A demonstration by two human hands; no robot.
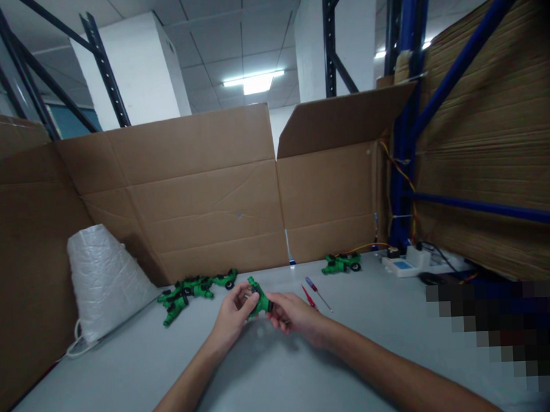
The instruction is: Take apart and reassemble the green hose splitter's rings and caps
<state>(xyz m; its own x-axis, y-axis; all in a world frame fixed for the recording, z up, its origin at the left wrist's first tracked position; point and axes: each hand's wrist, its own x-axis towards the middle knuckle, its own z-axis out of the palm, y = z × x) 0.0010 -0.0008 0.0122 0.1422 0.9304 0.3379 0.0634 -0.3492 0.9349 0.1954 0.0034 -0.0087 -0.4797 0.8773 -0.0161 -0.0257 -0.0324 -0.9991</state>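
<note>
A small green toy car (259, 299) with black parts is held between my two hands above the grey table. My left hand (234, 311) grips it from the left, thumb across its side. On the other side, my right hand (295, 315) has its fingers closed at the car's black right end; the curled fingers hide what else may be in them. Just beyond my right hand lie a red screwdriver (309, 297) and a screwdriver with a blue-purple handle (312, 284).
Several more green toy cars (199, 287) lie in a cluster at the back left. Another green car (340, 263) stands back right, near a white power strip (405, 264) with cables. A silvery wrapped bundle (107, 280) is at left. Cardboard walls (211, 196) enclose the table (141, 376).
</note>
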